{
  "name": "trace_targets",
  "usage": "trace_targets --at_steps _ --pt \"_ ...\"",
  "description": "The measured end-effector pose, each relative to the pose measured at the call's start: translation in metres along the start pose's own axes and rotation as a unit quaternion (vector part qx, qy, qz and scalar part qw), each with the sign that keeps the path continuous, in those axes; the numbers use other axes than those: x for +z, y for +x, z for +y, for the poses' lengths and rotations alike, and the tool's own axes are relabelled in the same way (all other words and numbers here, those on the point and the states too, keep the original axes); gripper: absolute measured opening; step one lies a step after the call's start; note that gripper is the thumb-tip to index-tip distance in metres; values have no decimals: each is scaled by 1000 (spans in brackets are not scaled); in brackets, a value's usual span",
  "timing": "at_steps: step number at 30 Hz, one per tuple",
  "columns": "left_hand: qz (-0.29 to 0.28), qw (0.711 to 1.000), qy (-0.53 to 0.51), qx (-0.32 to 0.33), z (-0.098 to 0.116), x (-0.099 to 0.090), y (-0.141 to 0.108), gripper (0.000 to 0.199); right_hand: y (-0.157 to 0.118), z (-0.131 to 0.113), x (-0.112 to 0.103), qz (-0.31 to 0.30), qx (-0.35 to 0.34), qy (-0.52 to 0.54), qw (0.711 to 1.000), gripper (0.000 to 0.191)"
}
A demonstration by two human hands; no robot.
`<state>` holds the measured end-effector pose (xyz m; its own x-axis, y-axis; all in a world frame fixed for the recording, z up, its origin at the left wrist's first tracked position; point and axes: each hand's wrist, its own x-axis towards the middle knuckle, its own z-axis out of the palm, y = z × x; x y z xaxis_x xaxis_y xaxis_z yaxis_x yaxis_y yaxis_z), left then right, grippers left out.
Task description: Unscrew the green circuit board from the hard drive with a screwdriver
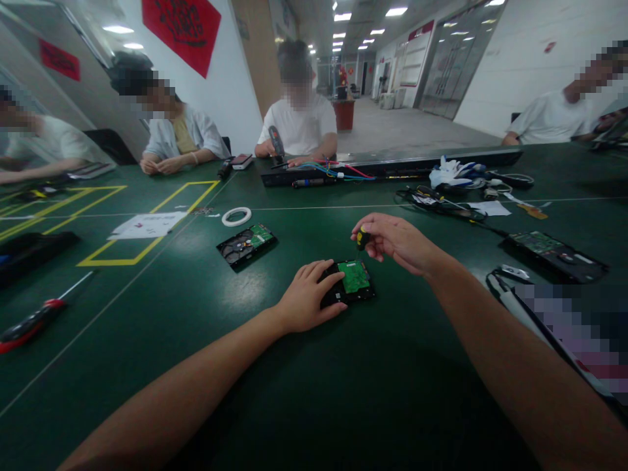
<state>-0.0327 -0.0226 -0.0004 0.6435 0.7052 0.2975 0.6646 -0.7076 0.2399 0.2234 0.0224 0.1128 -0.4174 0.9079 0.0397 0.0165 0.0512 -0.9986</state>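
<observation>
A hard drive [360, 291] with a green circuit board lies flat on the green table in front of me. My left hand [309, 297] grips its left end, thumb along the near edge and fingers over the top. In my right hand [392, 239] is a small yellow and black screwdriver [362, 238], pinched upright by its handle above the far right corner of the board. Its tip is too small to tell whether it touches a screw. A second hard drive [248, 245], also board side up, rests further left.
White tape roll [236, 216], paper sheet [147, 226] and red-black screwdriver [36, 324] lie left. Rightward are another hard drive [554, 255], cables [436, 201] and white gloves [454, 173]. A long black panel [392, 167] spans the far side, where a person holds a power screwdriver [276, 142]; others sit around.
</observation>
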Motion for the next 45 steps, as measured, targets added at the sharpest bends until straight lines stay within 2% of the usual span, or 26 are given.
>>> trace_targets --at_steps 5,12,30,38,45 --pt "4 1000 -5 1 0 0 0 69 3 1 -4 30 -13 -12 999 20" --pt "2 1000 -9 -1 1 -2 1 70 3 2 -3 7 -28 -62 998 22" --pt "2 1000 -6 -2 3 -2 1 70 3 5 -1 66 13 49 997 17" --pt "-1 1000 -1 0 1 -1 1 69 3 1 -3 48 -10 -21 999 15" --pt "2 1000 -10 -3 1 0 0 69 5 2 -4 53 -19 -45 997 24"
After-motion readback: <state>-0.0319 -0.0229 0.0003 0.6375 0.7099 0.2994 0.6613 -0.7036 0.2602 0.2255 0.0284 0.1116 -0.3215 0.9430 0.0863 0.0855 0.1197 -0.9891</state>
